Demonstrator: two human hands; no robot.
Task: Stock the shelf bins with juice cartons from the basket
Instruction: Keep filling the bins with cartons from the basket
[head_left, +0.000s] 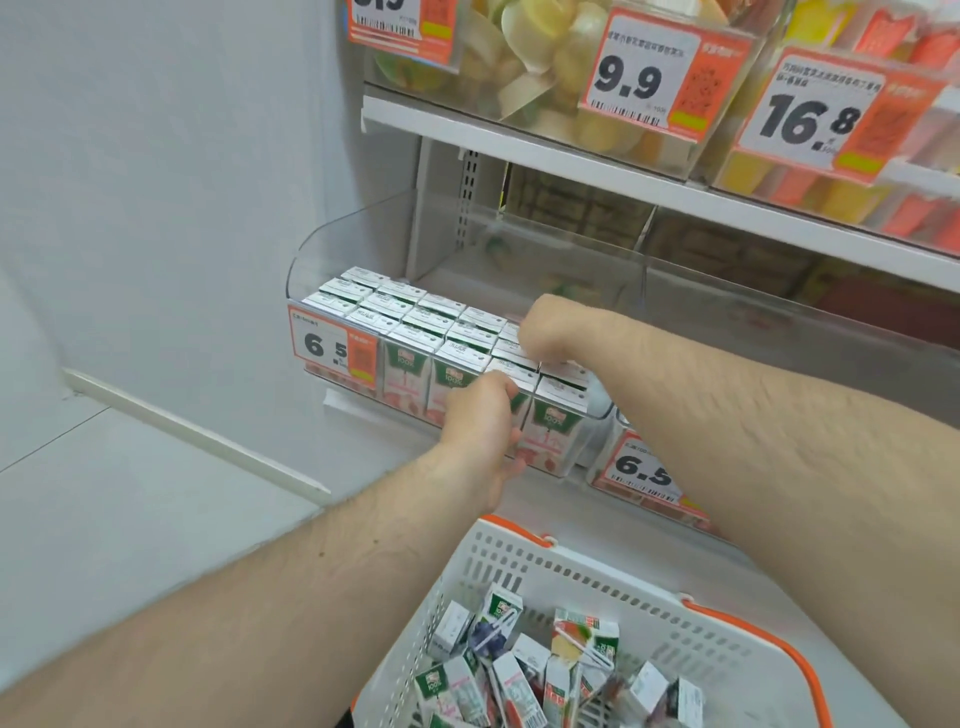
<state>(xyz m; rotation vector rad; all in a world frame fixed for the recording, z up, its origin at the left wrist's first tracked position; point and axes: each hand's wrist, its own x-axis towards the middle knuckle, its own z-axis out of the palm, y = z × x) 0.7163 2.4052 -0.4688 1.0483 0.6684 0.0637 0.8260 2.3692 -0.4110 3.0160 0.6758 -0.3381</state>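
A clear shelf bin (311, 249) holds tight rows of green-and-white juice cartons (410, 317). My left hand (483, 426) is against the bin's front right. Its fingers curl over the top edge by a front-row carton (553, 431) and the thumb lies lower on the clear wall. My right hand (543, 332) reaches over the bin from the right, wrist bent. Its fingers point down onto the carton tops with the tips hidden. A white basket (566, 566) with orange handles sits below, holding several loose cartons (582, 644).
A price tag reading 6.5 (332, 345) hangs on the bin's front left, and another one (641, 470) on the neighbouring bin to the right. The shelf above (519, 137) carries clear boxes of sweets with tags 9.9 and 16.8. A white wall is at left.
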